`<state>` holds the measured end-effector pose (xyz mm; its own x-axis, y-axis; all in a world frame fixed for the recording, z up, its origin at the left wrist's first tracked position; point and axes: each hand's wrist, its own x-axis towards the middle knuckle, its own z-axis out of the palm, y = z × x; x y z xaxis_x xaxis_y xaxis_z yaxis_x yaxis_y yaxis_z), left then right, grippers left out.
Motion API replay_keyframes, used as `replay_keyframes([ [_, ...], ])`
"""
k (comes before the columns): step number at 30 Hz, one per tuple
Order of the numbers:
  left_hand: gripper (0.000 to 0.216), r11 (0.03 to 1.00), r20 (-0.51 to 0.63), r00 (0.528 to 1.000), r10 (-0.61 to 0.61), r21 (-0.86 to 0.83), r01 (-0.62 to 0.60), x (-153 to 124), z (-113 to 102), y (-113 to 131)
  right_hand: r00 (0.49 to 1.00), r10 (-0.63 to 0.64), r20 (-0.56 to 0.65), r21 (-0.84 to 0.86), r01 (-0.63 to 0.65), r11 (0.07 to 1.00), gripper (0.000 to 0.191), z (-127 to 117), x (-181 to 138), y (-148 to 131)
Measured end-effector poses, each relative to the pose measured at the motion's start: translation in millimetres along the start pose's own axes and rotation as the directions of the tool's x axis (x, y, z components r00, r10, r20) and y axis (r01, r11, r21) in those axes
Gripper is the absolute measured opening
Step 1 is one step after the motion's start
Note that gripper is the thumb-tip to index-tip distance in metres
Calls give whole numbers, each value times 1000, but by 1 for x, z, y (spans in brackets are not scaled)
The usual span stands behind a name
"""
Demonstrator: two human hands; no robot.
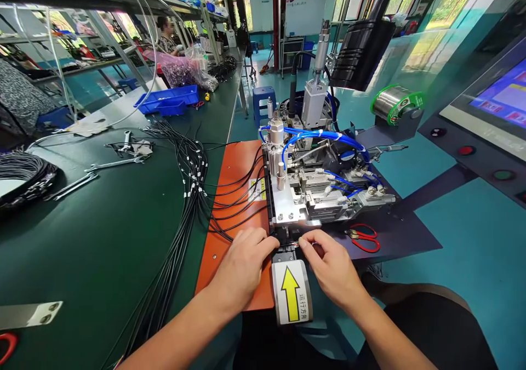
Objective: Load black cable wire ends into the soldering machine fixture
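My left hand (244,257) rests on the orange base plate (214,268). Its thumb and fingers are closed on a black cable at the front of the soldering machine (318,194). My right hand (335,268) pinches the thin wire end of that cable, over the machine's small dark feed slot; the fingertips partly hide it. Just below the hands is the conveyor end cover (304,290) with a yellow arrow. Other black cables (234,203) run side by side from the machine's left edge into a long bundle (176,249) on the green mat.
Red-handled cutters (365,238) lie on the dark plate right of my right hand. A solder spool (396,106) and a control panel (485,151) stand further right. Wrenches (115,164), a cable coil (27,178) and a blue tray (168,100) are leftward. Another person (167,34) sits far back.
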<state>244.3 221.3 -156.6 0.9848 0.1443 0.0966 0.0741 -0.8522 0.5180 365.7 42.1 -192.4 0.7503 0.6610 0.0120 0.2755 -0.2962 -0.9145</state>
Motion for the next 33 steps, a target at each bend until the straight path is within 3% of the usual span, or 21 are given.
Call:
replay_keyframes([
  [8, 29, 980, 22, 997, 76, 182, -79, 1, 3, 1, 997, -78, -4, -113, 77, 991, 38, 1, 7, -2],
  [17, 29, 970, 95, 989, 109, 206, -127, 0, -5, 1, 995, -94, -30, -120, 89, 989, 34, 4, 6, 0],
  [24, 34, 942, 76, 982, 171, 281, -186, 2, -1, 9, 996, -85, -39, -141, 78, 987, 33, 3, 8, -4],
  [28, 44, 915, 90, 978, 189, 346, -209, 3, 2, 12, 1000, -9, -29, -111, 5, 994, 37, 5, 8, -2],
  [33, 51, 873, 166, 972, 167, 434, -224, 4, -2, 17, 970, 226, 92, 8, -228, 974, 44, 1, 6, -2],
])
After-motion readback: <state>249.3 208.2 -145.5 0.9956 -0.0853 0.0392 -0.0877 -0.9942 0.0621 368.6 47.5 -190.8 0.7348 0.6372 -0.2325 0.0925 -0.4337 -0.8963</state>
